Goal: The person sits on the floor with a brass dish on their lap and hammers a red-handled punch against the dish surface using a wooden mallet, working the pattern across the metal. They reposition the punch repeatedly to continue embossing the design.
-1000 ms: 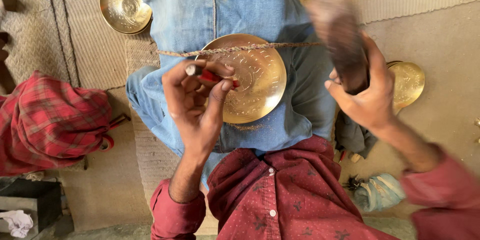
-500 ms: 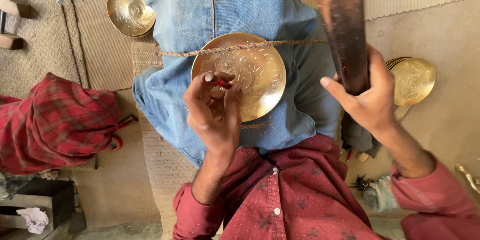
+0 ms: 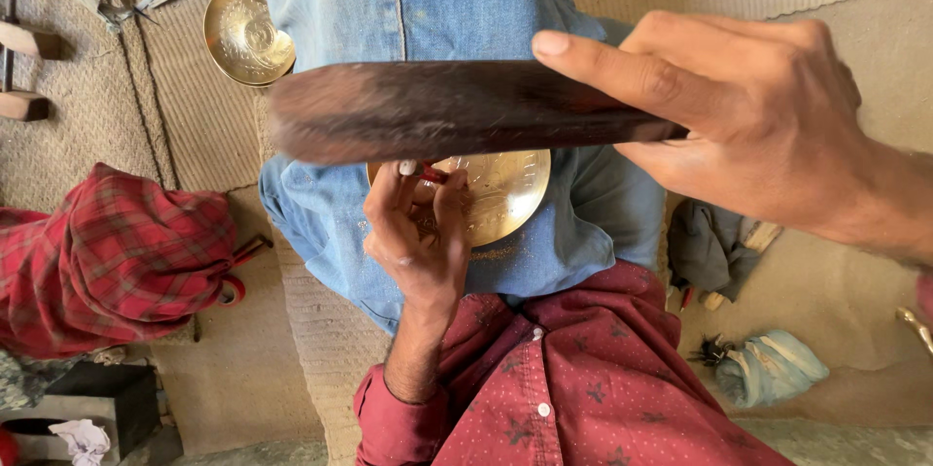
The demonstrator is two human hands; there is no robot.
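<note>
While right hand (image 3: 768, 126) lifts mallet (image 3: 437, 111), left hand (image 3: 418, 233) edges plate (image 3: 505, 189)

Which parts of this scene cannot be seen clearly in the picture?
- Head view: the upper half of the round engraved brass plate is hidden behind the dark wooden mallet.
- The small red-handled tool is mostly hidden by the left hand.
- The mallet's left end is motion-blurred.
- The right hand's forearm leaves the frame.

Woven mat (image 3: 87, 136) covers the floor, beige and ribbed, under soft daylight. A red plaid cloth (image 3: 117, 257) lies bunched on it at the left. A second brass plate (image 3: 243, 34) rests on the mat. Bare floor (image 3: 836, 369) carries a pale blue rag (image 3: 773, 369).
</note>
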